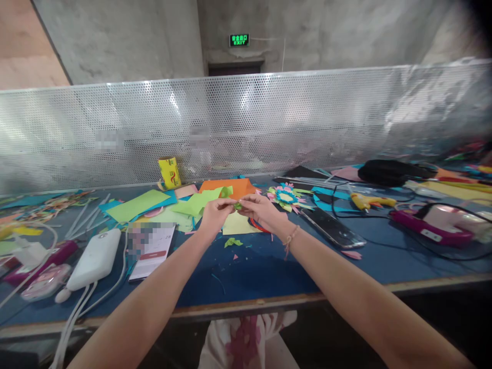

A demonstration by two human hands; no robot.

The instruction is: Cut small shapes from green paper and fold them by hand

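My left hand [216,214] and my right hand [262,211] meet above the blue table [249,271], fingers pinched together on a small green paper piece [238,206]. Both hands are closed on it. Under them lie a pale yellow paper sheet [236,225] and light green paper sheets [194,205]. A green paper scrap [232,242] lies just below the hands. A finished paper flower [286,197] with a blue centre sits right of my right hand. An orange paper sheet [230,186] lies behind the hands.
A phone [332,227] lies right of my right hand, a yellow glue gun [369,202] and black cables beyond it. A white power bank [96,259] and a printed card [151,251] lie left. A perforated metal screen [246,128] backs the table. A yellow box [169,172] stands by it.
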